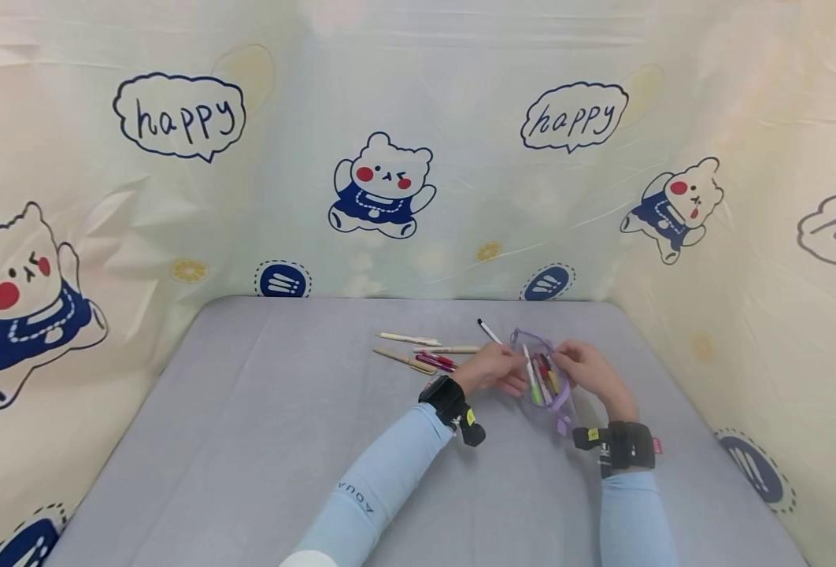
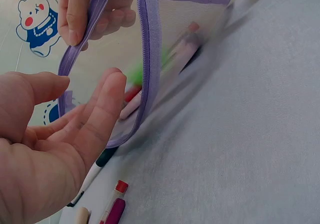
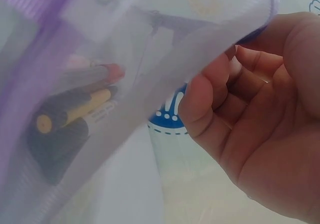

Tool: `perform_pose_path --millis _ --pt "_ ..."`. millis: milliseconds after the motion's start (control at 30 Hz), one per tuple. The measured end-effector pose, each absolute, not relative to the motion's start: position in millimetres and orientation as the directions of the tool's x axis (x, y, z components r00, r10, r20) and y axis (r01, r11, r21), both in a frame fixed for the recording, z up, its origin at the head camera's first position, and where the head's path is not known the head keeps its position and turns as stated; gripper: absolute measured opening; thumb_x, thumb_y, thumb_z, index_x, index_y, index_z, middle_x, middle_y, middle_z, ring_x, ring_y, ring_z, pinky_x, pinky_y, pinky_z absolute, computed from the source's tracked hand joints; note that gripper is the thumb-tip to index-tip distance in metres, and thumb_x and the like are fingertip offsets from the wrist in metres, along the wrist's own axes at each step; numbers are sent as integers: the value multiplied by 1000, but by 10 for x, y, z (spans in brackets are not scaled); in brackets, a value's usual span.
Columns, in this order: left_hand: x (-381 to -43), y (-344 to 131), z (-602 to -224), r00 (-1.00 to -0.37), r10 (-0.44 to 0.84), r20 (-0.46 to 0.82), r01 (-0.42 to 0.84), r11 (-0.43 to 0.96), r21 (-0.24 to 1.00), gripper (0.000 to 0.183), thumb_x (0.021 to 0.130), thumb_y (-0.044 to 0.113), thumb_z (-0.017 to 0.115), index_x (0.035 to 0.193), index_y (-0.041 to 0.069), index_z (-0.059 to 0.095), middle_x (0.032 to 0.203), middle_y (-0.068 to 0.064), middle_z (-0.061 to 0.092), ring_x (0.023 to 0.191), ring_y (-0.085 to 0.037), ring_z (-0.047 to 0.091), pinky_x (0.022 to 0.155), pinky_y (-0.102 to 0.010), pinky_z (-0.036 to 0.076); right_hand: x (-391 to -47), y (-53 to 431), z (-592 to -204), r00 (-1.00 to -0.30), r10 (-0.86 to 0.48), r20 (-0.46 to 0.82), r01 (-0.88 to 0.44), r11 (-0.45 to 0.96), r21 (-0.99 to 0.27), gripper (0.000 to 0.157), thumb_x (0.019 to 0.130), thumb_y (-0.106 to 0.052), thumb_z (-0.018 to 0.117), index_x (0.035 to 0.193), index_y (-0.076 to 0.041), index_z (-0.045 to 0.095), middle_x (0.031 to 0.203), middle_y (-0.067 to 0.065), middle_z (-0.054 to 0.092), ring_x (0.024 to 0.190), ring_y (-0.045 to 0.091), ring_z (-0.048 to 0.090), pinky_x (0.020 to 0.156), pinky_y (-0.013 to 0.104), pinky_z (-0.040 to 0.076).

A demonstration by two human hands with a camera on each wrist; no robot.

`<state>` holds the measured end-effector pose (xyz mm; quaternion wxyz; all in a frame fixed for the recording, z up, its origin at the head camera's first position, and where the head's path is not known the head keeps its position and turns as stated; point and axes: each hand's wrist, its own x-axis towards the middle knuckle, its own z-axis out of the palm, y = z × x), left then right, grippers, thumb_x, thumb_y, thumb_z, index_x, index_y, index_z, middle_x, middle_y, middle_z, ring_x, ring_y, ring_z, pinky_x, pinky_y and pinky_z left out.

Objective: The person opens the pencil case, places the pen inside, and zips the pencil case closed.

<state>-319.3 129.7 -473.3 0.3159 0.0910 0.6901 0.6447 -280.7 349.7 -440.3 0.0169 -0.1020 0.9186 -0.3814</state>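
Observation:
A see-through mesh zipper pouch (image 1: pixel 563 396) with purple trim stands open-mouthed between the two hands. Several pens (image 3: pixel 82 108) lie inside, seen through the mesh in the right wrist view. At its mouth, my left hand (image 1: pixel 490 368) has its fingers extended and thumb apart; the left wrist view shows nothing between them. My right hand (image 1: pixel 591 368) pinches the far rim between thumb and fingers, holding the pouch mouth wide. Through the opening, pen barrels with green and red parts (image 2: pixel 134 92) show beyond the left fingertips.
Left of the pouch, several pens lie on the grey table (image 1: pixel 262 441), among them a cream pen (image 1: pixel 407 339), a tan pen (image 1: pixel 404 360) and dark red pens (image 1: pixel 435 361). A white pen with a black end (image 1: pixel 487 329) lies behind the left hand. Printed cloth hangs around the table.

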Motion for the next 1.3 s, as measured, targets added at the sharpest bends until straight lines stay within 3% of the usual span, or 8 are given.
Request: perform_pose_path --millis 333,867,1067,1300 --pt "-3143 1190 -4675 -774 546 -322 -252 200 947 35 101 24 53 124 -1 59 94 -13 71 84 -25 73 79 -40 59 -2801 3484 -4393 -980 -196 25 -155 684 -713 25 101 -15 51 109 7 59 84 25 62 64 14 56 58 28 50" --pt "-3001 987 -4548 -748 622 -232 -24 324 946 39 101 34 54 124 4 61 100 -8 72 86 -23 72 73 -35 59 -2810 3505 -4407 -979 -199 30 -162 692 -703 25 101 -17 52 109 6 59 83 21 63 64 14 56 58 28 50" --pt "-2946 867 -4476 -736 651 -188 50 329 943 35 100 35 55 119 7 63 100 -8 72 87 -22 72 72 -34 59 -2803 3511 -4392 -978 -208 26 -164 685 -710 24 100 -17 53 108 4 61 87 24 64 65 15 57 59 29 50" --pt "-2896 649 -4434 -746 651 -143 128 351 928 27 102 31 52 117 11 63 100 -6 70 88 -22 71 73 -35 58 -2817 3524 -4406 -980 -198 18 -152 688 -710 23 100 -18 53 109 2 62 83 18 63 63 15 57 59 28 50"
